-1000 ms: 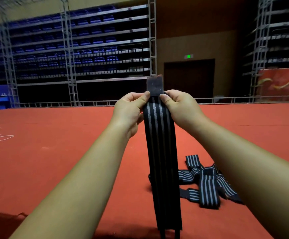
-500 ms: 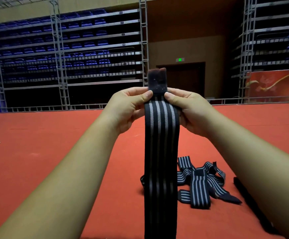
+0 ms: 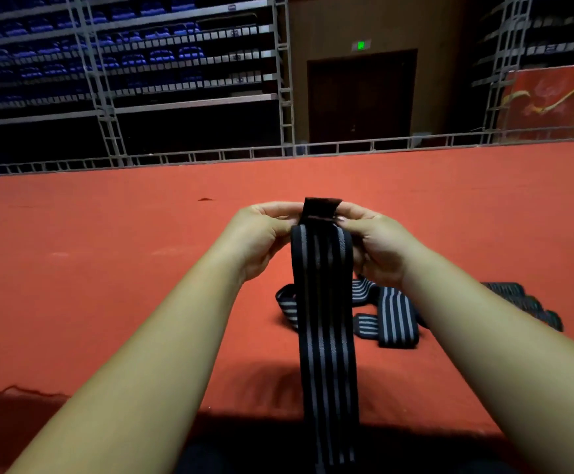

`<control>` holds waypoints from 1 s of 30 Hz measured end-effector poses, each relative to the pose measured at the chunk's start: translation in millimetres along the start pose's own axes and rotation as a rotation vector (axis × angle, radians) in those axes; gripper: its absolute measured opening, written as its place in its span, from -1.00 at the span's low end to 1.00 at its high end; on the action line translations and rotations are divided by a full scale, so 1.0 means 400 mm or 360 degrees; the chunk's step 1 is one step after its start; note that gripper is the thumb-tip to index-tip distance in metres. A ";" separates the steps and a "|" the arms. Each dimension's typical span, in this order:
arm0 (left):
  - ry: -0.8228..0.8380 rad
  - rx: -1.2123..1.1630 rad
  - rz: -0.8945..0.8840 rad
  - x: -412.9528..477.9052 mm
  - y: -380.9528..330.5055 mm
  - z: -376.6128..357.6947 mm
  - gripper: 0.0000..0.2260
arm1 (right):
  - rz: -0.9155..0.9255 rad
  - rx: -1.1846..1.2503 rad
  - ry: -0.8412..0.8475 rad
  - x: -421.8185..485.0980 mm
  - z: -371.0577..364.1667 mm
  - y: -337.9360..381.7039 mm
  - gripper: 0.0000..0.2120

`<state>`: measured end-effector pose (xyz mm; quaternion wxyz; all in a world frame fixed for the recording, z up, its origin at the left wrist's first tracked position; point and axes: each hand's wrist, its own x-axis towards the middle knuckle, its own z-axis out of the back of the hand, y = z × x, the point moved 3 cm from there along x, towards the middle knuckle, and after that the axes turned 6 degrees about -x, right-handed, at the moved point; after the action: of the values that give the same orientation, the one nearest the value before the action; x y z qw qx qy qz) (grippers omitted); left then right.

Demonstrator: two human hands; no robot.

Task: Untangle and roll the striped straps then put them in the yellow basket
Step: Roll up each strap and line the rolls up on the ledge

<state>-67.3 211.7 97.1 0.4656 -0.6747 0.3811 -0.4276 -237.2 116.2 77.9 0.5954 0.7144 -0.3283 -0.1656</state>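
Note:
A black strap with grey stripes (image 3: 325, 302) hangs straight down from both my hands and runs out of view at the bottom. My left hand (image 3: 261, 234) pinches its top left edge and my right hand (image 3: 378, 244) pinches the top right edge. The strap's plain black end tab (image 3: 319, 208) is bent forward over the top between my fingertips. Behind it, a tangle of more striped straps (image 3: 391, 313) lies on the red floor. No yellow basket is in view.
Red carpeted floor (image 3: 107, 268) stretches ahead to a low metal rail (image 3: 210, 155). A dark strap piece (image 3: 525, 302) lies at the right beyond my right forearm. Scaffolded seating stands and a dark doorway are far behind. The carpet's near edge runs below my arms.
My hands have come down with the strap, from in front of the stands to over the red floor. The end tab, upright before, now folds forward. The view tilted lower.

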 end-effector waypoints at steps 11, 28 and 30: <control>-0.0087 0.0013 0.0084 0.056 0.222 0.051 -0.75 | 0.0107 -0.0438 -0.0296 0.083 0.058 -0.182 -0.76; -0.0248 0.0079 -0.0015 0.118 0.424 0.080 -0.77 | 0.0060 -0.0437 -0.0379 0.134 0.145 -0.414 -0.78; -0.0279 0.0031 -0.0001 0.126 0.445 0.087 -0.76 | 0.0008 -0.0514 -0.0313 0.148 0.154 -0.436 -0.79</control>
<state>-38.5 127.2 -68.5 0.5036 -0.7051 0.3344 -0.3706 -185.2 44.4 -94.9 0.6677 0.5891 -0.3559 -0.2836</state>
